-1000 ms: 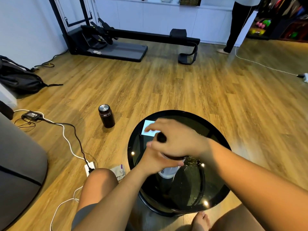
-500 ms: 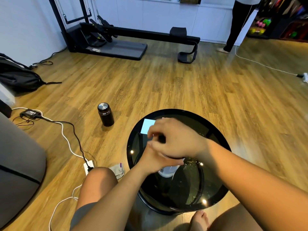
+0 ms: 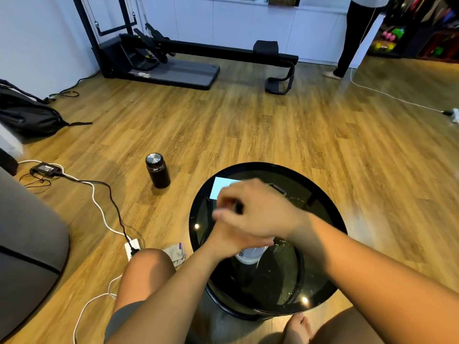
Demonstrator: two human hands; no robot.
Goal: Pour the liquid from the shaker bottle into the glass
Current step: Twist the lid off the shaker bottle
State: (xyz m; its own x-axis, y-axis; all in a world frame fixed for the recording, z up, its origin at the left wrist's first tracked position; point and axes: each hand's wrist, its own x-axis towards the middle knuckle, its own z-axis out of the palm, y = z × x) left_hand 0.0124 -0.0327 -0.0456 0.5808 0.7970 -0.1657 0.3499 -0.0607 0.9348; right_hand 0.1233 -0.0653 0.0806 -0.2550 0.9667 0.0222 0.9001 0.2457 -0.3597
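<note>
The left hand (image 3: 231,240) wraps the shaker (image 3: 250,254) upright on the table (image 3: 323,289). The right hand (image 3: 258,214) covers its top, fingers (image 3: 223,216) curled closed, blurred. The glass (image 3: 295,202) stands just behind.

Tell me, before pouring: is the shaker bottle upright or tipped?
Upright: the shaker bottle stands on the glass table, both hands covering its top.

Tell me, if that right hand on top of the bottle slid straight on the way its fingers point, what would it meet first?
The right hand points left across the black round table. Nothing on the table seems to lie that way; beyond the rim there is only floor, with the dark flask further off. Depth is unclear.
</note>
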